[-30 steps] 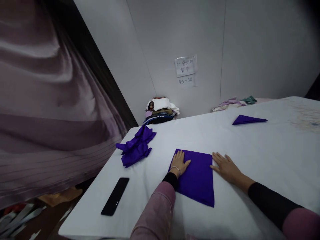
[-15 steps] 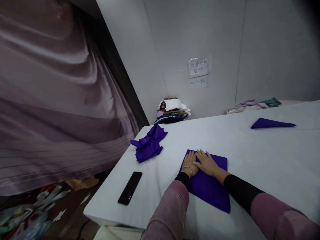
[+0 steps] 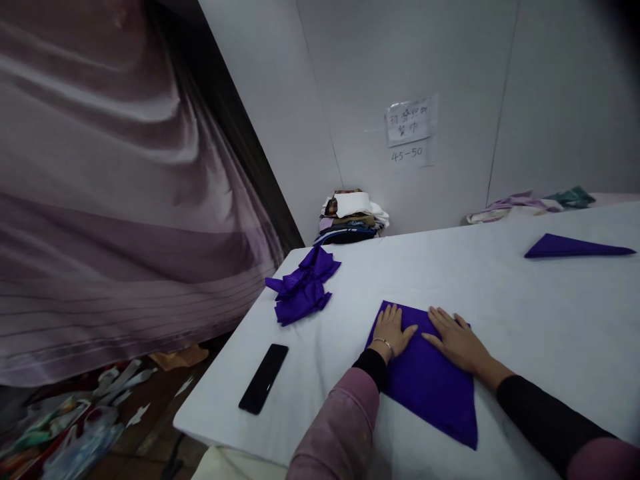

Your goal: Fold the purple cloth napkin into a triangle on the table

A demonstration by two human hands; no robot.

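We have both hands spread flat on the purple napkin (image 3: 425, 380) on the tabletop (image 3: 525, 313): left hand (image 3: 393, 331) at its far-left corner, right hand (image 3: 457, 340) beside it. The napkin's long edge runs back toward us, rightward.

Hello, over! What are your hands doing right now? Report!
Left hand and right hand flat, open, on the purple cloth. Cloth folded on the white table. Black phone lies apart, left.

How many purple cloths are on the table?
3. One flat cloth lies under both hands, left hand and right hand. A crumpled one sits near the table's far left corner. A folded one lies far right. The crumpled one may hide more.
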